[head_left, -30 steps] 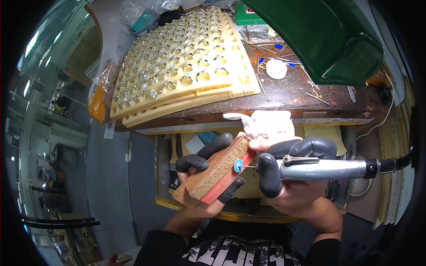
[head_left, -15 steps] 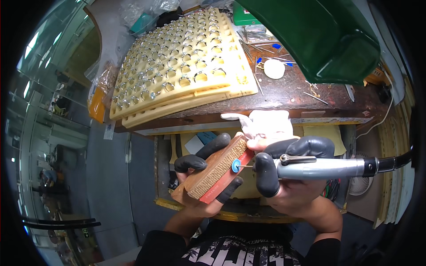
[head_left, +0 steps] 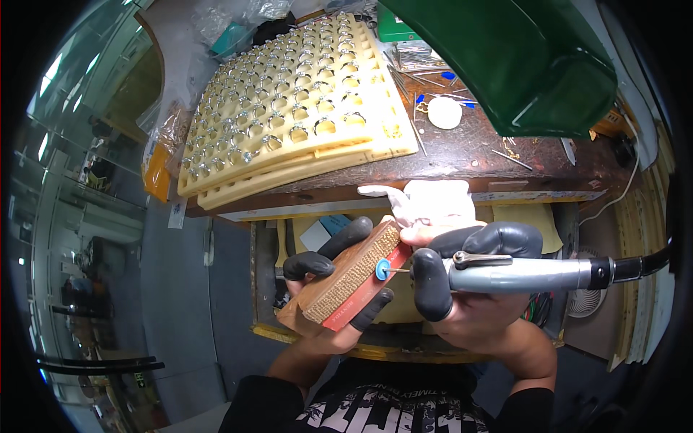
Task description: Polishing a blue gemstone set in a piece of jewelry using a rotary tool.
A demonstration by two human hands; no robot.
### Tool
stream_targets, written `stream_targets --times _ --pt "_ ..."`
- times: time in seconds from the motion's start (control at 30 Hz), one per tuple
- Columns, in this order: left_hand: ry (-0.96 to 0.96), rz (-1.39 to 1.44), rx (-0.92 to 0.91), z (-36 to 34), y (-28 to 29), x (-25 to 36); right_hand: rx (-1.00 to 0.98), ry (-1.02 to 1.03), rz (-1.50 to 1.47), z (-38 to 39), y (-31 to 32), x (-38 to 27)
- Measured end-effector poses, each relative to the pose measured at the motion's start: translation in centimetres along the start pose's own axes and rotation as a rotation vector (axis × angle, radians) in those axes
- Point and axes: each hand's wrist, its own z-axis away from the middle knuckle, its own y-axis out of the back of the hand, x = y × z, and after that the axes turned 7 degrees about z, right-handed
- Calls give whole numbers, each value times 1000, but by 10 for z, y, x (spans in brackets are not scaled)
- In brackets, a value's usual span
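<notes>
My left hand (head_left: 338, 245), with black finger cots, grips a wooden block (head_left: 321, 289) with a dense brownish bristle-like face and a red strip. My right hand (head_left: 473, 310), also in black finger cots, holds a silver rotary handpiece (head_left: 527, 274) on a black hose. A blue disc (head_left: 382, 270) on the handpiece's thin shaft is at the block's red strip; whether it touches is unclear. Just beyond both hands, at the bench edge, is a white cloth-like bundle (head_left: 437, 198), partly hidden by my fingers.
Stacked cream trays (head_left: 375, 144) of rings cover the back left of the wooden bench (head_left: 476, 162), beside scattered burs, a white round object (head_left: 445, 113) and a green box (head_left: 393, 29). A large green lamp (head_left: 534, 58) overhangs the right. Below are an open drawer (head_left: 548, 224) and a fan (head_left: 585, 303).
The view has shifted very slightly, so everything sits a little further left. My hands, the block and the handpiece keep nearly the same positions relative to the bench.
</notes>
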Motion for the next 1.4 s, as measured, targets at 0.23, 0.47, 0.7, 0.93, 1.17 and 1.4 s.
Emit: stream_targets --times 0.23,0.47,0.7,0.93,1.17,1.4 --pt "-51 76 -23 -1 0 -4 -26 69 42 -3 1 1" --pt "36 200 24 -1 -2 1 -12 44 14 -1 0 3" --pt "150 410 111 5 0 0 -21 54 81 -3 2 0" --pt "66 122 82 -1 -3 4 7 31 10 -1 -1 0" --pt "190 166 186 1 -4 8 37 21 -70 -1 -3 2" --pt "140 127 119 0 -4 6 14 36 -22 -1 -2 2"
